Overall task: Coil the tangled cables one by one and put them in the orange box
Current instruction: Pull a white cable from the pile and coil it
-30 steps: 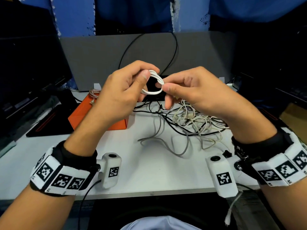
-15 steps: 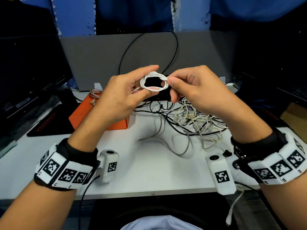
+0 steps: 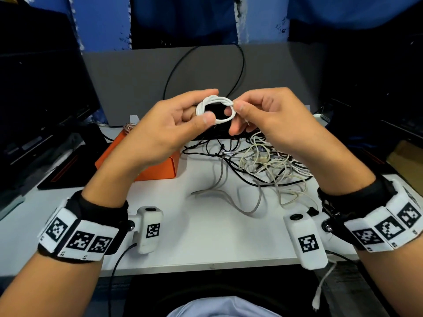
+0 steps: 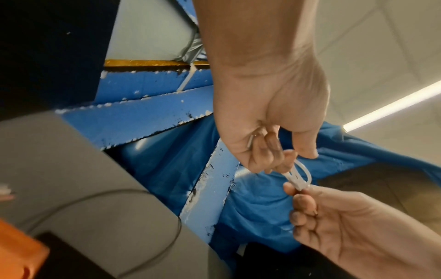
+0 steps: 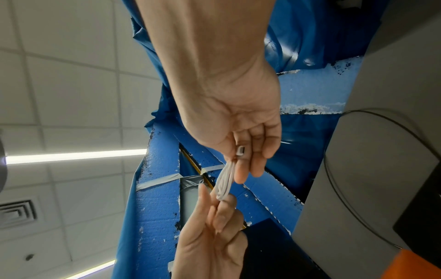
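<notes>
A small white cable coil (image 3: 215, 109) hangs in the air above the table, held between both hands. My left hand (image 3: 202, 112) pinches its left side with thumb and fingers. My right hand (image 3: 237, 106) pinches its right side, and the cable's plug (image 5: 240, 150) lies against that hand's fingers. The coil (image 4: 298, 175) also shows edge-on in the left wrist view, and as a coil (image 5: 225, 181) in the right wrist view. The orange box (image 3: 169, 168) stands at the left behind my left forearm, mostly hidden. A tangle of black, grey and cream cables (image 3: 263, 163) lies on the white table (image 3: 206, 236).
A grey panel (image 3: 137, 83) stands upright at the back, with a black cable looping over it. A dark monitor (image 3: 41, 88) is on the left, with a black pad (image 3: 61, 177) in front of it. Dark equipment fills the right side.
The white coil has turned from edge-on to a loop facing me. My left hand has rolled palm-up under it, while my right hand has kept its pinch on the right side.
</notes>
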`<state>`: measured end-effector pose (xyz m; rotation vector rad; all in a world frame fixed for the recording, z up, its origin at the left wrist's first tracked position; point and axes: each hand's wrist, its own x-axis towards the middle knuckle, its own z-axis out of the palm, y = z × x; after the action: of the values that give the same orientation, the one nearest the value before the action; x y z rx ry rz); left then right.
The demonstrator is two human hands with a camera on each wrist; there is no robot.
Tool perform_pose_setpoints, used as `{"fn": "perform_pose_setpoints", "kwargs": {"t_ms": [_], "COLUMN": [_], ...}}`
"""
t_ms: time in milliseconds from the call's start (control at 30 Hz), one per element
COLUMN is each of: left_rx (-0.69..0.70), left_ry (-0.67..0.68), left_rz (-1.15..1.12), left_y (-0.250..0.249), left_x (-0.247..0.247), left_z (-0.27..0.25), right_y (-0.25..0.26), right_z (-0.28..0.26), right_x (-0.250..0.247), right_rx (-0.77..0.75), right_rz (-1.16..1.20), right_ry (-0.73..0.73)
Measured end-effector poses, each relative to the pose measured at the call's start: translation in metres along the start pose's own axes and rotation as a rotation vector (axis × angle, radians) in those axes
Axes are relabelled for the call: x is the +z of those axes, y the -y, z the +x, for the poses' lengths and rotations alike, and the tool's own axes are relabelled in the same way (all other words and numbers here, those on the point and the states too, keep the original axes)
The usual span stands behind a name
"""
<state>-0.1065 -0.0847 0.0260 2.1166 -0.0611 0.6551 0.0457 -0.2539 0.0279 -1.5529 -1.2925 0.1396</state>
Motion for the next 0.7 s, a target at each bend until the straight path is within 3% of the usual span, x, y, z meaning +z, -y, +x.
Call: {"fn": "perform_pose_setpoints", "kwargs": {"t_ms": [100, 200, 300, 400, 500, 700], "left_rx": [0.001, 0.016, 0.023, -0.005, -0.104, -0.461], "left_ry": [-0.106, -0.13, -0.128, -0.162, -0.204, -0.253], "left_rz": [-0.143, -0.045, 0.088, 0.069, 0.067, 0.405], "left_y": [0.003, 0.001, 0.002, 0.007, 0.019, 0.094], "left_x": [0.001, 0.001, -0.003, -0.013, -0.037, -0.114], "left_z": [0.002, 0.003, 0.005, 0.011, 0.028, 0.081], "right_y": [0.003, 0.001, -0.001, -0.005, -0.015, -0.045], "right_z": [-0.001, 0.0, -0.001, -0.001, 0.001, 0.01], "right_x": [0.005, 0.007, 0.006, 0.011, 0.008, -0.019], "right_rx": [-0.053, -0.063, -0.033, 0.011, 0.088, 0.322], "right_rz": [-0.043, -0.072, -0.083, -0.094, -0.34, -0.785], "right_ry": [-0.044, -0.075, -0.004, 0.098, 0.168, 0.445]}}
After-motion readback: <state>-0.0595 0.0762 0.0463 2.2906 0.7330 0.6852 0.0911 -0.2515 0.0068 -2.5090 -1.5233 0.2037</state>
